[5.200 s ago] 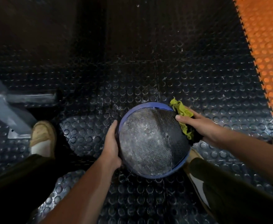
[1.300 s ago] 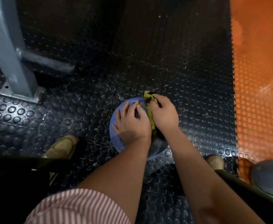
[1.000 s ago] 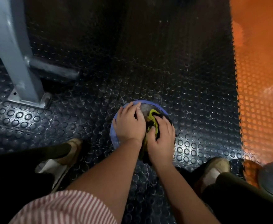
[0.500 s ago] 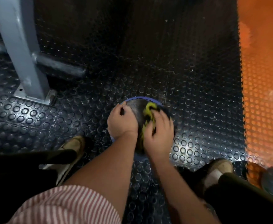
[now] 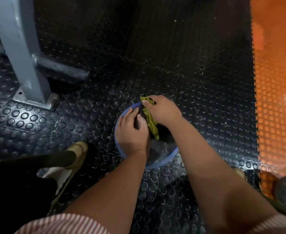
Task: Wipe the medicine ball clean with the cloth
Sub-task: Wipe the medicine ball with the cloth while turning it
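A grey metal post [image 5: 19,53] stands at the far left edge of the black studded floor [image 5: 198,65]. Mid-floor, right of a tan shoe [image 5: 76,152], sits the medicine ball [image 5: 161,150]. The left hand [image 5: 132,130] curls over its left side, holding it. The right hand [image 5: 162,110] grips the yellow-green cloth [image 5: 151,124] under its thumb, pressing it on the ball's far top. Orange flooring [image 5: 277,81] borders the right edge.

The medicine ball [image 5: 162,152] sits on the studded black floor [image 5: 206,98]. It is round, with dark grey pebbled skin and a blue band at its edge. The cloth [image 5: 151,123], yellow-green and crumpled into a long strip, lies over the ball's top from its far edge towards the middle, pinched by the right hand [image 5: 162,112].
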Demonstrator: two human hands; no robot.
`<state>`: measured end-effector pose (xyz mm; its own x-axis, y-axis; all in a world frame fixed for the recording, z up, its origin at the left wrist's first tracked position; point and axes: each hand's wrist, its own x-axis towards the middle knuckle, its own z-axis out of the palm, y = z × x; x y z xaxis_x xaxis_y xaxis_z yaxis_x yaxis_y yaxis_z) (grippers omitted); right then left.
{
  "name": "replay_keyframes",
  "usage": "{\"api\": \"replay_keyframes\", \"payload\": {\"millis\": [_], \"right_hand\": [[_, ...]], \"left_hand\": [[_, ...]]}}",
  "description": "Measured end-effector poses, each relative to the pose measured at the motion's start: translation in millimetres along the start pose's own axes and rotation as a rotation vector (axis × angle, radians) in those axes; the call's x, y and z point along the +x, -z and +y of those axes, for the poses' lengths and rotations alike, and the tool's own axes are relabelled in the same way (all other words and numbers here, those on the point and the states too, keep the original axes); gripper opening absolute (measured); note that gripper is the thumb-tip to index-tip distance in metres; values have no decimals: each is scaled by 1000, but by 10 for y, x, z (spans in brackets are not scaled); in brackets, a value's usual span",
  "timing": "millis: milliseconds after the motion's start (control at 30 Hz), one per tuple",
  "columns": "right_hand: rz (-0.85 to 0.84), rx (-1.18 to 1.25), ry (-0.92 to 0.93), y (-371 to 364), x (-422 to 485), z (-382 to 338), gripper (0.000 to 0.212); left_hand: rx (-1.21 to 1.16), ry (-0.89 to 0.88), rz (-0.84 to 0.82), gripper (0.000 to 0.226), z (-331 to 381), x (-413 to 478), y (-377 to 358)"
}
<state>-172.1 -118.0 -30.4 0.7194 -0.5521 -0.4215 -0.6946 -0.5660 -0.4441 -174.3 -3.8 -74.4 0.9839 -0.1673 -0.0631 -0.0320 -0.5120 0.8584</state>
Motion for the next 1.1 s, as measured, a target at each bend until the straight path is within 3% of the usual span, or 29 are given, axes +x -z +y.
{"api": "replay_keyframes", "payload": {"millis": [67,133,300,433,567,667,767,867,967,1100], "right_hand": [[41,-45,-3,-51,98,-65,40],[214,-66,56,-169,31,-81,39],[504,8,198,-433,-505,103,46],[509,88,265,-512,-762,394,46],[450,128,173,-368,-611,280,45],[272,66,13,-103,-186,113,35],[101,167,-136,14,104,13,37],[167,129,-74,-112,25,24,50],[374,12,38,-306,-334,37,62],[533,-9,174,-667,-893,242,52]], "left_hand": [[-47,93,8,49,-2,34,-17],[-71,192,5,44,18,95,-18],[-25,209,-7,30,61,185,-36],[23,54,-142,31,137,139,-32],[33,-124,-158,40,45,91,-15],[-28,-190,-91,42,-63,5,-6],[-63,-216,-21,40,-108,-38,20],[-38,-26,-80,37,-24,90,28],[-32,170,-182,28,2,297,-1],[18,193,-252,27,93,434,-27]]}}
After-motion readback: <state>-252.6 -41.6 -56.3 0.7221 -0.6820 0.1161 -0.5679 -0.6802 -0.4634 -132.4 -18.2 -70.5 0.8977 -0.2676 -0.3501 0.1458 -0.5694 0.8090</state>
